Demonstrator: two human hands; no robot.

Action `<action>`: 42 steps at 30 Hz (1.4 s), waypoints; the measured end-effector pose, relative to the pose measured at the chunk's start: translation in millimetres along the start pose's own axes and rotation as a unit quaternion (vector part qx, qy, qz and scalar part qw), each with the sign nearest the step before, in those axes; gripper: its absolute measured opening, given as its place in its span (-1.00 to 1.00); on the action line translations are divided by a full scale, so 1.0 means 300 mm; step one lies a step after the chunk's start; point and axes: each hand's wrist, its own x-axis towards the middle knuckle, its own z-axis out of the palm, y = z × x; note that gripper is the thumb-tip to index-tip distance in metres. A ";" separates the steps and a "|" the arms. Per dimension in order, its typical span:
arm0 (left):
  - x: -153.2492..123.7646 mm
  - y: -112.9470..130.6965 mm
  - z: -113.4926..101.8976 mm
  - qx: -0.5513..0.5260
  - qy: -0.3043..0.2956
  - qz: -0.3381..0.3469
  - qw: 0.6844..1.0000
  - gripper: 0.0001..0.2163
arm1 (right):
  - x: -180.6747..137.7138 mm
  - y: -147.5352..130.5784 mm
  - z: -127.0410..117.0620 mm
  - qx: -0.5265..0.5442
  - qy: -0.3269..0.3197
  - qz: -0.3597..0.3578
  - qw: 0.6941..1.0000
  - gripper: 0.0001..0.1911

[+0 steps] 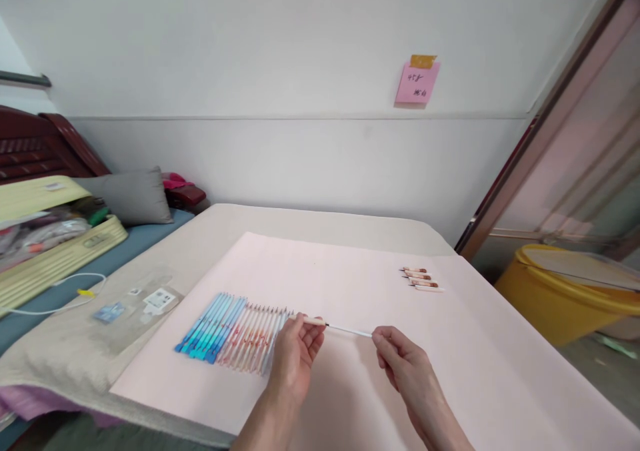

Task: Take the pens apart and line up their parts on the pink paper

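Above the pale pink sheet (370,384), my left hand (296,351) pinches a short cream pen barrel (315,321) held level. A thin white pen refill (350,331) runs from the dark end of that barrel to my right hand (400,354), whose closed fingertips grip its other end. Whether the refill sits inside the barrel or only touches it I cannot tell. Just left of my left hand lies a row of blue pens (213,327), side by side with clear pens with red patterns (253,337). My left hand partly covers the row's right end.
Several short brown-and-cream pen parts (420,277) lie at the sheet's back right. Clear plastic packaging (150,304) rests on the beige cloth at left, near a yellow box (60,257). A yellow bin (555,291) stands at right. A pink note (417,83) is taped to the wall.
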 end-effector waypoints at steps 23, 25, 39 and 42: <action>0.020 -0.004 -0.015 -0.023 0.028 -0.032 0.999 -0.85 | -0.016 -0.003 0.003 -0.106 0.053 -0.116 0.986 -0.77; 0.018 -0.003 -0.013 -0.022 0.028 -0.033 0.999 -0.85 | -0.014 -0.002 0.001 -0.092 0.050 -0.107 0.989 -0.75; 0.014 -0.021 -0.014 -0.006 0.024 -0.044 0.999 -0.84 | -0.049 -0.025 0.049 -0.146 0.087 -0.150 0.974 -0.75; 0.021 -0.012 -0.015 -0.030 0.040 -0.038 0.998 -0.87 | -0.047 -0.026 0.040 -0.145 0.095 -0.146 0.974 -0.74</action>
